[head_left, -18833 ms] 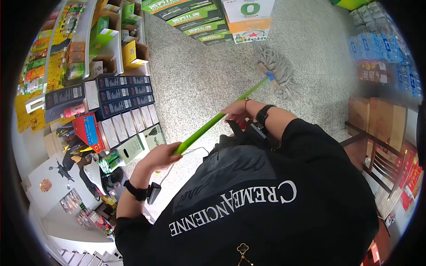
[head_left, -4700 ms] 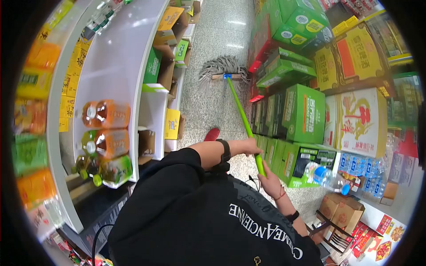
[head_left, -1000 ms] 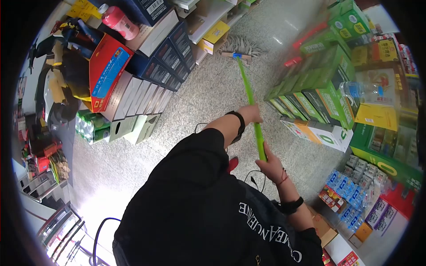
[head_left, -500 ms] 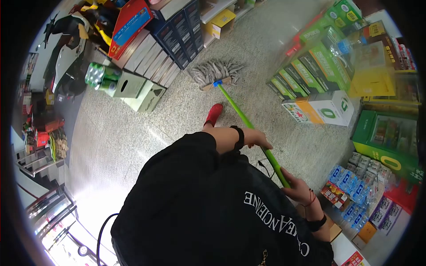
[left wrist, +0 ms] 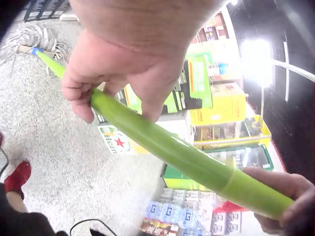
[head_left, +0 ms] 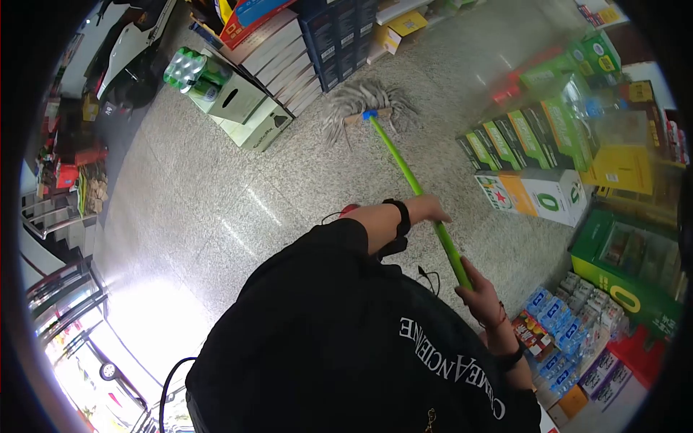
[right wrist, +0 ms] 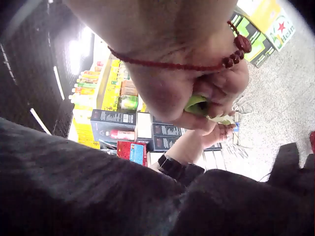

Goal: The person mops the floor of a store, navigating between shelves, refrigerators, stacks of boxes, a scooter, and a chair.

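A mop with a grey string head (head_left: 369,101), a blue joint and a bright green handle (head_left: 397,155) reaches across the speckled floor, its strings fanned out on the floor. My left hand (head_left: 427,209) grips the handle partway down; the left wrist view shows its fingers and thumb around the green tube. At the upper end of the handle, close to my body, my right hand (head_left: 482,294) holds on, a red bracelet at its wrist. The right wrist view shows those fingers curled around the hollow handle end (right wrist: 198,105).
Dark blue boxes (head_left: 338,43) and a pale carton (head_left: 260,123) with green cans (head_left: 195,72) stand left of the mop head. Green beer cartons (head_left: 523,137), a white carton (head_left: 538,196) and bottled water packs (head_left: 556,317) line the right. A dark cable (head_left: 429,278) shows near my body.
Over the last second the mop head swung left, then back right. Earlier it was in a narrow aisle. Long before, my right hand was the lower one; now my left is.
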Tool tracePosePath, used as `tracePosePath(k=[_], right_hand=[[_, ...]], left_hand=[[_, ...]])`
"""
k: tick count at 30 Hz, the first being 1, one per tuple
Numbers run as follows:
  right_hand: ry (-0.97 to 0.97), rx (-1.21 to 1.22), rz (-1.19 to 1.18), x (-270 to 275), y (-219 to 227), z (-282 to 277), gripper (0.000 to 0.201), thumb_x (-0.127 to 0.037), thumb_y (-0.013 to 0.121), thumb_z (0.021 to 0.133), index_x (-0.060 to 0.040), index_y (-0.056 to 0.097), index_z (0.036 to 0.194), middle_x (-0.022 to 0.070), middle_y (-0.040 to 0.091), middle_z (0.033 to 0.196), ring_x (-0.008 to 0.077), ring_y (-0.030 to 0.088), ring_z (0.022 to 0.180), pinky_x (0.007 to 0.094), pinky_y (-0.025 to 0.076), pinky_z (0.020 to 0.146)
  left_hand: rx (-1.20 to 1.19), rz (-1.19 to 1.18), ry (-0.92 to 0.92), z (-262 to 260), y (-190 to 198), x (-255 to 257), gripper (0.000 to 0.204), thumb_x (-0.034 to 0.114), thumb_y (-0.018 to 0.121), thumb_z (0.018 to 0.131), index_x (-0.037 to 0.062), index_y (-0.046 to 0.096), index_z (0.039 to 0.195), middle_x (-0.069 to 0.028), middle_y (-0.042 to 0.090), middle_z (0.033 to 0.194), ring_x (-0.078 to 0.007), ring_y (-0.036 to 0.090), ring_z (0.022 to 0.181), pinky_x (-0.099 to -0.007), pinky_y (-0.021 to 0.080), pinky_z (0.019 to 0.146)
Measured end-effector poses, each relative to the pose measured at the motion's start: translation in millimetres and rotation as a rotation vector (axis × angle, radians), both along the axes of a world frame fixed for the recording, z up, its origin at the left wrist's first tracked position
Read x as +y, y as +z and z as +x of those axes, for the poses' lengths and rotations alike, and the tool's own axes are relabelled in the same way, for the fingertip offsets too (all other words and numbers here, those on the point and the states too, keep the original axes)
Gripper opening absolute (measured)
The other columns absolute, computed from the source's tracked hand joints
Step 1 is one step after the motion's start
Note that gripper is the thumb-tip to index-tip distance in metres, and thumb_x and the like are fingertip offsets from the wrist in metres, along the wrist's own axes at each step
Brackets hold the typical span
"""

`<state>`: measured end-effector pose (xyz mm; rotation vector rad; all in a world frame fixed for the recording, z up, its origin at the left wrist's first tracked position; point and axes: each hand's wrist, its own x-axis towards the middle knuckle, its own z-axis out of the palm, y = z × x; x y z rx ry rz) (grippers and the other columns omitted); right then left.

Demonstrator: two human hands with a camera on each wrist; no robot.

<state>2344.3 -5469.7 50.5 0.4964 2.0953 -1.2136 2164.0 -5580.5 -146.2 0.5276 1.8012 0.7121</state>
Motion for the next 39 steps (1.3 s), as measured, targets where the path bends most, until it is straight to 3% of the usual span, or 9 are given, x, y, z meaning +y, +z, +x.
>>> tracePosePath(k=[2, 5, 10, 17, 23, 24, 31, 36, 39], right_hand=[[-0.099, 0.040, -0.124, -20, -22, -30, 0.068, -0.005, 0.059, 0.073, -0.0075, 0.029, 0.135, 0.0026, 0.052, 0.089, 0.0066, 0.046, 0.061, 0.0209, 0.041, 0.053], [-0.061, 0.069, -0.085, -57, -55, -68, 0.068, -0.006, 0.059, 0.074, -0.0084, 0.029, 0.135, 0.0029, 0.051, 0.085, 0.0069, 0.046, 0.060, 0.0214, 0.041, 0.052], [0.022, -0.093, -0.003, -83, -28, -81, 0.070, -0.013, 0.061, 0.073, -0.0075, 0.028, 0.134, 0.0107, 0.058, 0.078, 0.0167, 0.056, 0.066, 0.0270, 0.046, 0.065], [0.326, -0.157, 0.135, -48, -3, -3, 0.075, -0.019, 0.061, 0.070, -0.0101, 0.025, 0.135, 0.0218, 0.059, 0.089, 0.0301, 0.060, 0.086, 0.0329, 0.045, 0.075], [0.592, -0.120, 0.141, -5, 44, 57, 0.076, -0.018, 0.062, 0.068, -0.0134, 0.028, 0.135, 0.0194, 0.059, 0.092, 0.0279, 0.060, 0.086, 0.0331, 0.045, 0.076], [0.678, -0.209, 0.203, -1, 52, 62, 0.076, -0.015, 0.062, 0.066, -0.0136, 0.029, 0.135, 0.0170, 0.060, 0.096, 0.0239, 0.060, 0.085, 0.0308, 0.045, 0.077], [0.970, -0.105, 0.249, 5, 75, 65, 0.075, -0.019, 0.065, 0.066, -0.0202, 0.031, 0.133, 0.0209, 0.058, 0.080, 0.0353, 0.059, 0.075, 0.0386, 0.046, 0.068], [1.149, 0.011, 0.238, -35, 65, 32, 0.072, -0.022, 0.063, 0.067, -0.0219, 0.033, 0.132, 0.0201, 0.058, 0.073, 0.0362, 0.058, 0.069, 0.0388, 0.047, 0.064], [1.153, 0.021, 0.177, -84, 51, 10, 0.069, -0.022, 0.062, 0.068, -0.0202, 0.034, 0.131, 0.0216, 0.058, 0.080, 0.0358, 0.058, 0.076, 0.0376, 0.046, 0.068]], left_hand=[[0.209, 0.038, 0.112, -23, -17, -22, 0.049, 0.045, 0.061, 0.066, -0.0002, 0.064, 0.085, -0.0194, 0.063, 0.084, -0.0313, 0.062, 0.079, -0.0366, 0.049, 0.072], [0.215, -0.057, 0.163, -63, -30, -45, 0.046, 0.040, 0.058, 0.070, -0.0002, 0.062, 0.092, -0.0196, 0.062, 0.089, -0.0309, 0.061, 0.084, -0.0383, 0.048, 0.074], [0.213, -0.054, 0.203, -61, -27, -69, 0.041, 0.037, 0.056, 0.071, 0.0013, 0.063, 0.091, -0.0167, 0.063, 0.090, -0.0293, 0.060, 0.087, -0.0392, 0.047, 0.076], [0.150, -0.034, 0.077, 26, -8, -66, 0.042, 0.040, 0.054, 0.071, 0.0036, 0.064, 0.091, -0.0153, 0.062, 0.093, -0.0296, 0.060, 0.085, -0.0392, 0.047, 0.074], [-0.093, -0.063, -0.036, 113, 42, -67, 0.051, 0.048, 0.052, 0.073, 0.0027, 0.062, 0.096, -0.0143, 0.061, 0.090, -0.0271, 0.060, 0.074, -0.0379, 0.048, 0.070], [-0.159, -0.038, 0.016, 129, 46, -70, 0.055, 0.050, 0.051, 0.074, 0.0030, 0.061, 0.099, -0.0145, 0.061, 0.090, -0.0259, 0.060, 0.073, -0.0376, 0.048, 0.067], [-0.392, 0.072, 0.280, 190, 73, -104, 0.061, 0.054, 0.047, 0.077, 0.0025, 0.056, 0.108, -0.0185, 0.058, 0.094, -0.0236, 0.060, 0.068, -0.0342, 0.050, 0.057], [-0.323, 0.149, 0.428, 195, -13, -130, 0.059, 0.052, 0.046, 0.078, -0.0003, 0.056, 0.104, -0.0179, 0.058, 0.091, -0.0243, 0.059, 0.062, -0.0356, 0.050, 0.053], [-0.285, 0.069, 0.486, 177, 5, -182, 0.056, 0.050, 0.046, 0.079, -0.0015, 0.055, 0.100, -0.0167, 0.058, 0.085, -0.0253, 0.059, 0.058, -0.0362, 0.049, 0.051]])
